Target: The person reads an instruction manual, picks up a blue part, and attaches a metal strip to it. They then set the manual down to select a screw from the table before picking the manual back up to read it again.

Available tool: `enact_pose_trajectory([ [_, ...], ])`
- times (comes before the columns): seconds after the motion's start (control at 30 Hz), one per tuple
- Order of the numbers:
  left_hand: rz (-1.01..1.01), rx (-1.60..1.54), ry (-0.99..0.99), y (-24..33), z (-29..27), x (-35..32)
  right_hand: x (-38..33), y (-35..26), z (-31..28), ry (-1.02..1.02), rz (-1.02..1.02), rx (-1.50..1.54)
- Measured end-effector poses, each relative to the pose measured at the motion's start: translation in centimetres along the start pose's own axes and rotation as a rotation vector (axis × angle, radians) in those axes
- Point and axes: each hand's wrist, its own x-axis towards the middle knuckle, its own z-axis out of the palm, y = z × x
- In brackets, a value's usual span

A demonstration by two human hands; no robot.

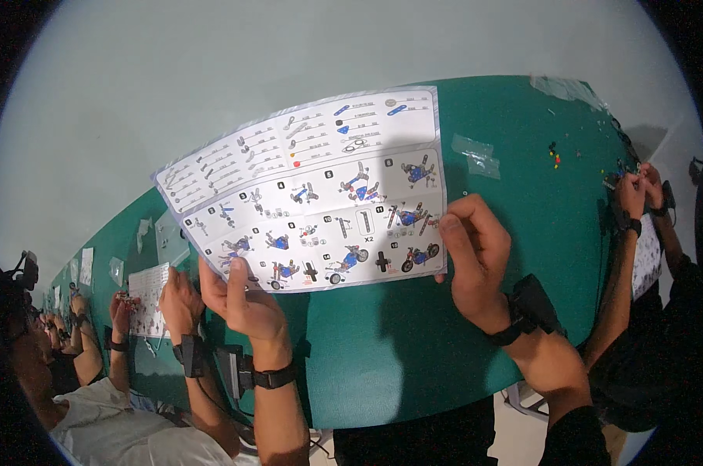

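Observation:
A large printed instruction sheet (312, 186) is held up above the green table, tilted with its printed side toward me. It shows a parts list at the top and numbered building steps of a toy motorbike below. My left hand (246, 299) pinches its lower left edge, thumb on the front and fingers behind. My right hand (475, 252) grips the right edge near the lower corner, thumb in front. Dark straps with small black boxes sit on both my wrists. The sheet hides part of the table behind it.
The green table (351, 365) curves away on both sides. Clear plastic bags (477, 155) and small coloured parts (554, 155) lie at the right. Co-workers sit close on both sides; the left one's hands (182, 303) are near my left arm, by another sheet (148, 299).

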Motion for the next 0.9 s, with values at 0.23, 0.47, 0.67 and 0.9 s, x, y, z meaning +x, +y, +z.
enact_pose_trajectory([
  [0.23, 0.009, -0.001, 0.025, 0.23, 0.38, -0.03, -0.10, -0.58, 0.36, 0.007, 0.023, 0.027],
  [0.47, 0.021, 0.003, 0.015, 0.23, 0.32, 0.13, -0.08, -0.42, 0.45, 0.004, 0.016, 0.031],
  [0.67, 0.010, -0.002, 0.015, 0.08, 0.19, 0.21, -0.07, -0.48, 0.57, 0.004, 0.038, 0.040],
  [0.9, 0.001, -0.027, 0.018, -0.08, 0.12, 0.24, -0.06, -0.69, 0.76, 0.004, 0.055, 0.048],
])
